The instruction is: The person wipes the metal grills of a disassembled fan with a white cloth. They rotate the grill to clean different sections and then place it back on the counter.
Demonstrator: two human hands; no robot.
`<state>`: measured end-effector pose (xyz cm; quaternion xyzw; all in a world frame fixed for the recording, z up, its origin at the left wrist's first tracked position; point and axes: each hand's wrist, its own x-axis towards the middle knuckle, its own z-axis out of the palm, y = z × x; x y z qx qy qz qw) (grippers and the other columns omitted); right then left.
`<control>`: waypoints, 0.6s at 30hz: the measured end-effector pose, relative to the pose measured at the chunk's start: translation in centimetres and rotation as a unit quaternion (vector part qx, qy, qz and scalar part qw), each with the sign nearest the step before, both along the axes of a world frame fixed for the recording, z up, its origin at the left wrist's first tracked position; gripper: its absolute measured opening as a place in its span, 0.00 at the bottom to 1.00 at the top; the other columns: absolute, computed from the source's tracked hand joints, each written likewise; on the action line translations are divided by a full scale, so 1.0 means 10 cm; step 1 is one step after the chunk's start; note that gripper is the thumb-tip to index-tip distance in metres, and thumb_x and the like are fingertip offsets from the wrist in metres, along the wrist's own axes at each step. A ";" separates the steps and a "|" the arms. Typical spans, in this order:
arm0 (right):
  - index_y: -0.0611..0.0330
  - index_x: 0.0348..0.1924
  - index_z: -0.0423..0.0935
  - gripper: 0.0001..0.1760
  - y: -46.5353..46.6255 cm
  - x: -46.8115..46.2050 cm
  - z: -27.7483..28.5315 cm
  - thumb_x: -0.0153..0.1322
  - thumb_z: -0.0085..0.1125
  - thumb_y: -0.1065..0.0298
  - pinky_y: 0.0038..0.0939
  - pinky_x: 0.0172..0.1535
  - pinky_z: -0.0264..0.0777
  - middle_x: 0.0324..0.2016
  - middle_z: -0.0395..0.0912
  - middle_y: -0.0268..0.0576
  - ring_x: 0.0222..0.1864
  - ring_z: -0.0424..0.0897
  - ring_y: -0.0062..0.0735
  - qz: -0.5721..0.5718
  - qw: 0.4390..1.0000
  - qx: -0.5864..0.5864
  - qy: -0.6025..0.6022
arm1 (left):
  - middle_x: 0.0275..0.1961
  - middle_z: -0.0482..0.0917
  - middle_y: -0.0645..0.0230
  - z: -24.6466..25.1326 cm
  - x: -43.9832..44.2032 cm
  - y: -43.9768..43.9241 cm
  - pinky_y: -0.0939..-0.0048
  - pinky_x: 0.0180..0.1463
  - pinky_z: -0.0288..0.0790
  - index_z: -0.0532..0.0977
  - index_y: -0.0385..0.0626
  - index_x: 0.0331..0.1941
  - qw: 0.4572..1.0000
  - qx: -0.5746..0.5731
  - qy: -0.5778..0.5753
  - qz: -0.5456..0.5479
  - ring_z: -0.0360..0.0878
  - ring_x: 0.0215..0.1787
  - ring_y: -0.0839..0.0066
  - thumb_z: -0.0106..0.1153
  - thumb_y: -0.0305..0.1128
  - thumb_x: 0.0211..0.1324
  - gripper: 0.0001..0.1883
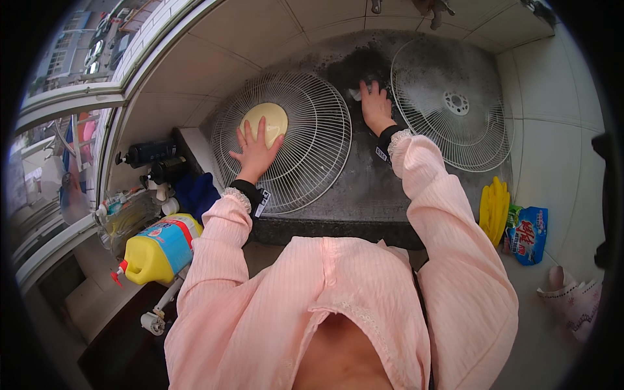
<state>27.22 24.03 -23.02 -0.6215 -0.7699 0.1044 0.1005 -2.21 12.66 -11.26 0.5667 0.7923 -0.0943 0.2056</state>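
My left hand (258, 148) rests with spread fingers on the cream centre disc (273, 117) of a domed white wire fan grille (317, 126). The grille lies on a wet dark stone slab (360, 195). Between the two grilles, my right hand (376, 105) bends its fingers over a small whitish wad (357, 93), perhaps a cloth, at a dark wet patch (360, 66) of the slab. A second white wire grille (458, 131), with an open hub ring (456, 103), lies to the right of that hand, its far part foamy or hazy.
On the left are a yellow detergent jug (161, 248) with a red pump, black pump bottles (151, 152), clear plastic bottles (129, 222) and a dark blue cloth (197, 192). Yellow rubber gloves (493, 212) and a blue packet (529, 236) lie right. Taps (434, 12) project from the tiled wall.
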 end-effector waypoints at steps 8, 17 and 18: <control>0.64 0.40 0.77 0.13 -0.36 -0.42 0.71 0.64 0.59 0.67 0.47 0.45 0.72 0.39 0.76 0.57 0.42 0.77 0.57 0.025 0.940 -0.080 0.330 | 0.76 0.38 0.56 -0.03 -0.02 -0.01 0.16 0.59 0.33 0.47 0.71 0.71 1.000 0.013 -0.003 -0.003 0.28 0.76 0.45 0.43 0.70 0.56 0.42; 0.55 0.32 0.72 0.08 -0.55 -0.74 0.69 0.68 0.53 0.61 0.42 0.38 0.66 0.29 0.75 0.41 0.36 0.76 0.41 0.139 0.981 0.067 0.121 | 0.76 0.37 0.55 0.00 0.03 -0.01 0.17 0.60 0.33 0.47 0.70 0.72 1.000 -0.014 0.013 -0.002 0.26 0.76 0.45 0.39 0.72 0.55 0.43; 0.56 0.32 0.73 0.08 -0.51 -0.62 0.68 0.69 0.53 0.61 0.44 0.39 0.66 0.28 0.75 0.40 0.35 0.76 0.42 0.123 0.987 0.059 0.085 | 0.76 0.37 0.55 0.01 0.03 0.00 0.17 0.60 0.33 0.47 0.70 0.72 1.000 -0.018 0.013 -0.001 0.26 0.76 0.46 0.39 0.72 0.55 0.43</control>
